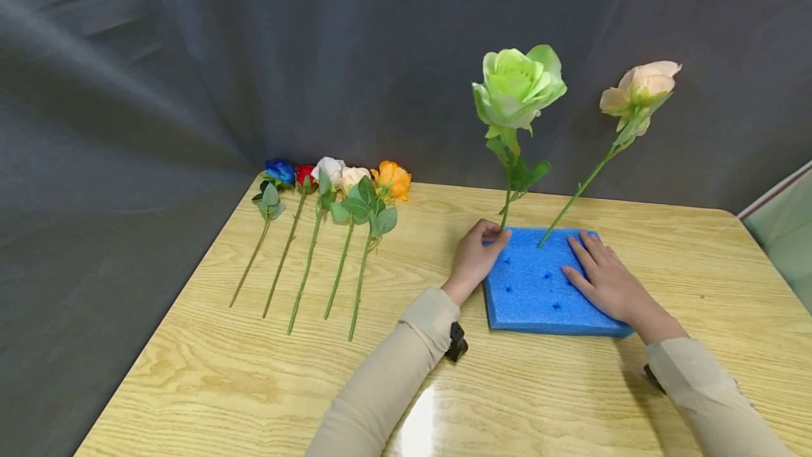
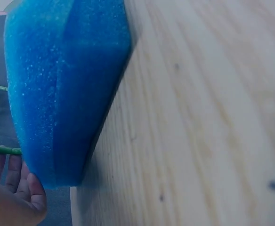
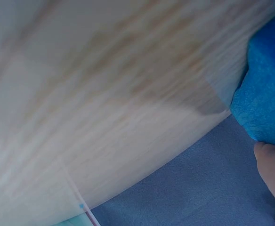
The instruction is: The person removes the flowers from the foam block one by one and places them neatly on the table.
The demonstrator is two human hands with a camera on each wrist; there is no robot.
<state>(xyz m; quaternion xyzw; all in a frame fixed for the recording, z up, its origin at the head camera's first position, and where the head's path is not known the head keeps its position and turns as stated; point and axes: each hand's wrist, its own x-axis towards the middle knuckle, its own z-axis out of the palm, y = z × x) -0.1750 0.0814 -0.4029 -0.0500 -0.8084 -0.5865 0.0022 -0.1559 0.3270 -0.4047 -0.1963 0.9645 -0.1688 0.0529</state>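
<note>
A blue foam block [image 1: 526, 309] with several small holes in its top lies on the table. My left hand [image 1: 476, 256] is at its far left corner and pinches the stem of a light green artificial rose [image 1: 517, 90] low down, right by the foam. In the left wrist view the green stem [image 2: 5, 150] runs between the fingers and meets the block. A pale peach rose [image 1: 643, 94] stands in the foam farther right, leaning to the right. My right hand [image 1: 609, 281] rests with spread fingers on the right side of the block's top.
Several artificial roses lie side by side on the left of the wooden table [image 1: 209, 386]: blue [image 1: 280, 171], red [image 1: 305, 175], white [image 1: 328, 168], cream [image 1: 354, 178] and orange [image 1: 392, 180]. A dark grey curtain [image 1: 380, 55] hangs behind the table's far edge.
</note>
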